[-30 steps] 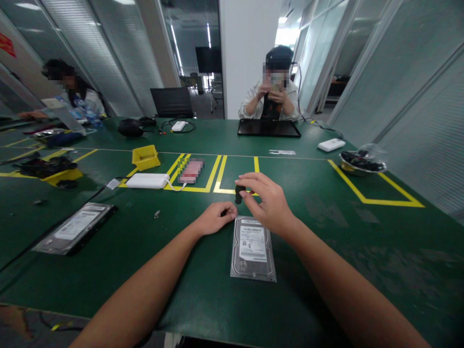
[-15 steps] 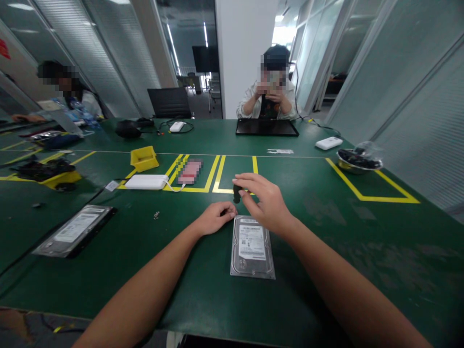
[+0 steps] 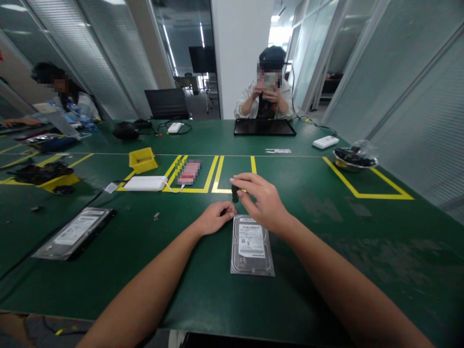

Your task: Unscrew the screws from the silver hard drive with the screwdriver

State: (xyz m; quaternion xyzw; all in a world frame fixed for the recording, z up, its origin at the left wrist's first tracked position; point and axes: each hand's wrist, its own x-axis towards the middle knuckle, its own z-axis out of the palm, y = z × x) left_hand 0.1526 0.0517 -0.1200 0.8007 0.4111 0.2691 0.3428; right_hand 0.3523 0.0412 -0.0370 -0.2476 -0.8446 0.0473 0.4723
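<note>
Tabletop, green and yellow-taped, sits among glass partitions, right grip clamping black tool, left grip unclear.

An office; glass partitions; black chair; green worktable.

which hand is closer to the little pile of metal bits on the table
Left. The left hand is to the right of the metal bits; the right hand is farther right, past the left hand, holding a dark tool.
</note>
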